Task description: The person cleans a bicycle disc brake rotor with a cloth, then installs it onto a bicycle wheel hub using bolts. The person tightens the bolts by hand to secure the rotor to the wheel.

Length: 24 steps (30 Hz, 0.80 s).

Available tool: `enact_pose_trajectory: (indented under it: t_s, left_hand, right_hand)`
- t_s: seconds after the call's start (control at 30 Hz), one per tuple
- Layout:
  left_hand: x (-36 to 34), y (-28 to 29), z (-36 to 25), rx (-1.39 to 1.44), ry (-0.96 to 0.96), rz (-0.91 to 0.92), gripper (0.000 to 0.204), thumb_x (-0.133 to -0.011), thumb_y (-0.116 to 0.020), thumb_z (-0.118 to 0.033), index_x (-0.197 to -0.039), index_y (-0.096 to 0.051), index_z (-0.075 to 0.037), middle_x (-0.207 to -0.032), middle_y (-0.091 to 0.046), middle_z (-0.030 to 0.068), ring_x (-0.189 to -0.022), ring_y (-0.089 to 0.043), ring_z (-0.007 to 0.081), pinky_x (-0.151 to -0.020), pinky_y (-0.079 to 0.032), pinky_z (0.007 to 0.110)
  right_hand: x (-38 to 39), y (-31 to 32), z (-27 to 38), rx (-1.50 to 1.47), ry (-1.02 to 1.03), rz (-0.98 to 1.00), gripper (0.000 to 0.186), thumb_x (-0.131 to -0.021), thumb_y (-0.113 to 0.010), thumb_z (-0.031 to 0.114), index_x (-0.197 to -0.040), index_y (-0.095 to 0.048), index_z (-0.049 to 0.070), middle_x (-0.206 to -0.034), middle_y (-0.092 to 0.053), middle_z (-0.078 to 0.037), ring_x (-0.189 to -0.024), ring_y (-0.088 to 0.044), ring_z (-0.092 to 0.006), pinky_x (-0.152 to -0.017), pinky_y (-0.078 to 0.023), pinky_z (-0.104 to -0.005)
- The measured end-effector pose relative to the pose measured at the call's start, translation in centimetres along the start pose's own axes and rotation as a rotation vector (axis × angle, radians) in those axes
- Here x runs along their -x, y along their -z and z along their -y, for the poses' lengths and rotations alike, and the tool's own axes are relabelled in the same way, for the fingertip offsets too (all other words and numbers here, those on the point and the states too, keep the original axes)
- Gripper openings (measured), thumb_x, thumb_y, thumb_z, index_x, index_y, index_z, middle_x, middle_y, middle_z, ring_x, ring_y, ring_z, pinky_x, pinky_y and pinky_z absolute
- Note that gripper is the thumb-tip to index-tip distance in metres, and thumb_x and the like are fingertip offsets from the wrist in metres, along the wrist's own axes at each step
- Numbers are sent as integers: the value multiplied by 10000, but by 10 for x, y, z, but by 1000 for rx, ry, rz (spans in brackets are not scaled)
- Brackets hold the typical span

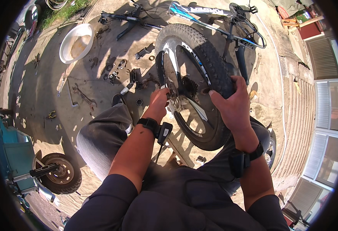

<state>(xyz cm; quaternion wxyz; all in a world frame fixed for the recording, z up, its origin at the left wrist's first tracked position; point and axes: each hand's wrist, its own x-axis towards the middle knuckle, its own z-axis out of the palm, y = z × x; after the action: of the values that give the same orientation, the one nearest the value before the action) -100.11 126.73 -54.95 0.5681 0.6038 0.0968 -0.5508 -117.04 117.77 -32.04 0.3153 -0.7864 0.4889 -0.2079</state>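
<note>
A bicycle wheel (204, 98) with a thick knobbly black tyre and broad black-and-white spokes leans between my knees. My right hand (232, 103) grips its tyre on the right, the thumb over the inner edge and the fingers across the tread. At the wheel's left side, my left hand (159, 101) is closed at the hub, beside the metal brake disc (174, 99); its fingertips are partly hidden. Through the spokes shows a dark sprocket cassette (189, 86). A small toothed ring (139, 102) lies on the ground left of my left hand.
Beyond the wheel lie a blue-and-white bicycle frame (211, 19) and a black fork (128, 18). Loose small parts (117, 71), a wrench (85, 96) and pliers (51, 114) are on the ground. A white basin (76, 29) stands far left; a small-wheeled vehicle (13, 150) is near left.
</note>
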Motion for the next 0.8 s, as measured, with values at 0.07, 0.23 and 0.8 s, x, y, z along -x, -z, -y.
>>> enact_pose_trajectory:
  t_s: [0.07, 0.23, 0.8]
  left_hand:
    - [-3, 2, 3, 6, 1, 10, 107, -962, -636, -234, -1001, -669, -140, -949, -656, -32, -868, -561, 124, -775, -403, 347]
    - [-6, 1, 5, -13, -36, 35, 100, -959, -650, -212, -1029, -666, -142, -954, -662, -33, -871, -560, 124, -789, -400, 346]
    - [-9, 4, 6, -44, -35, 32, 132, -967, -642, -250, -1017, -667, -131, -973, -650, -28, -887, -550, 131, -780, -405, 347]
  right_hand:
    - [0, -2, 2, -12, -3, 4, 570, -778, -797, 210, -1210, -509, -23, -990, -678, -119, -859, -644, -171, -794, -516, -325]
    - [0, -1, 2, -4, -10, -2, 572, -776, -800, 219, -1206, -512, -23, -983, -676, -117, -858, -645, -174, -790, -517, -329]
    - [1, -1, 7, -11, -27, 8, 574, -772, -799, 223, -1202, -510, -24, -970, -672, -125, -856, -648, -182, -791, -519, -329]
